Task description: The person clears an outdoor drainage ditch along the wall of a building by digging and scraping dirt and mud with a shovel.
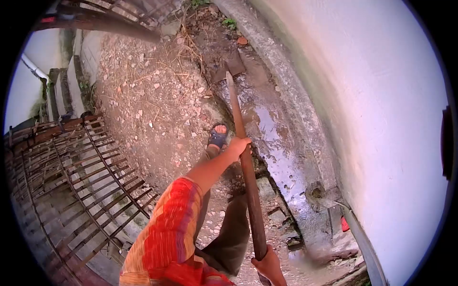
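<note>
A hoe (248, 176) with a long wooden handle slants across the middle of the view. Its dark flat blade (234, 68) rests in the muddy, wet channel (267, 121) beside the wall. Partway along the handle, my left hand (239, 145) is wrapped round the wood, its arm coming out of a red and orange sleeve. Lower down, my right hand (269, 264) grips the handle near its rear end, partly cut off by the bottom edge. A sandalled foot (218, 136) stands on the ground just left of the handle.
A white wall (377, 109) with a concrete ledge (305, 109) runs along the right. Gravelly ground (148, 95) with dry stalks spreads to the left. A rusty metal grille (90, 186) lies lower left. Broken bricks edge the channel, and a pipe (362, 238) stands by the wall.
</note>
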Motion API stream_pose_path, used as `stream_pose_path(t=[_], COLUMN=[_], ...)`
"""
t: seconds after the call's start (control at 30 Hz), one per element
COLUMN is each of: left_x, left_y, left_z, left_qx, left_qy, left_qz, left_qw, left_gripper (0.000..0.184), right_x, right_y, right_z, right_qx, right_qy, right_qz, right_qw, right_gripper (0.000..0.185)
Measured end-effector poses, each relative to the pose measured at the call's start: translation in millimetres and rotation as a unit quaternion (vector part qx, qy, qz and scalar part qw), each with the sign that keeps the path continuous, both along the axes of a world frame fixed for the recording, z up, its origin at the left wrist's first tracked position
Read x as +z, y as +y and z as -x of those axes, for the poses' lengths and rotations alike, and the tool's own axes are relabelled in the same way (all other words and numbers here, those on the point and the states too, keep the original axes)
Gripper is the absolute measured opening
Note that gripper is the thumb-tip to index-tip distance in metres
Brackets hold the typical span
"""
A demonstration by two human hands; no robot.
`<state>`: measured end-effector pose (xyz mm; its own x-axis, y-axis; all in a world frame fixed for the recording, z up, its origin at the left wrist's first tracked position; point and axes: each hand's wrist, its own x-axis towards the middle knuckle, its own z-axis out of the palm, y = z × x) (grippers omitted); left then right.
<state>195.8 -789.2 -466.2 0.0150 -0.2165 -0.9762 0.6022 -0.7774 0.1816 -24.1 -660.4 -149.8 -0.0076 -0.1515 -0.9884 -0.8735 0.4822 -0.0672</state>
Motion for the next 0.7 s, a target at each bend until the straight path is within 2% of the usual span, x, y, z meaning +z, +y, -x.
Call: stream_pose_path(t=[0.1,0.2,0.3,0.4,0.53,0.6,0.63,0.7], left_x=[-14,-23,-25,-26,-31,-54,-77,-103], left_y=[-5,-6,-10,-5,6,14,25,32], left_z=[-7,-11,-8,-9,-11,-9,-9,-6], left_qx=[0.009,-0.005,-0.001,-0.075,-0.081,-0.088,-0.109,-0.121], left_qy=[-0.017,-0.008,-0.031,0.014,-0.024,-0.042,-0.09,-0.146], left_qz=[0.005,-0.004,0.022,0.005,0.004,0.019,0.052,0.079], left_qw=[1.0,1.0,0.999,0.997,0.996,0.995,0.989,0.979], left_gripper=[0.02,0.019,0.019,0.024,0.027,0.028,0.027,0.03], right_x=[-10,-8,-21,-42,-64,-68,-77,-94], right_y=[-12,-21,-13,12,41,36,43,46], right_z=[-11,-23,-12,-1,10,0,3,9], right_qx=[0.01,-0.036,-0.027,0.016,-0.002,0.003,0.021,0.024], right_qy=[0.016,0.024,0.042,0.034,0.074,0.061,0.046,0.053], right_qz=[-0.025,-0.057,-0.03,0.006,-0.067,-0.063,-0.063,-0.057], right_qw=[1.0,0.997,0.998,0.999,0.995,0.996,0.997,0.997], right_gripper=[0.055,0.055,0.055,0.056,0.051,0.05,0.056,0.055])
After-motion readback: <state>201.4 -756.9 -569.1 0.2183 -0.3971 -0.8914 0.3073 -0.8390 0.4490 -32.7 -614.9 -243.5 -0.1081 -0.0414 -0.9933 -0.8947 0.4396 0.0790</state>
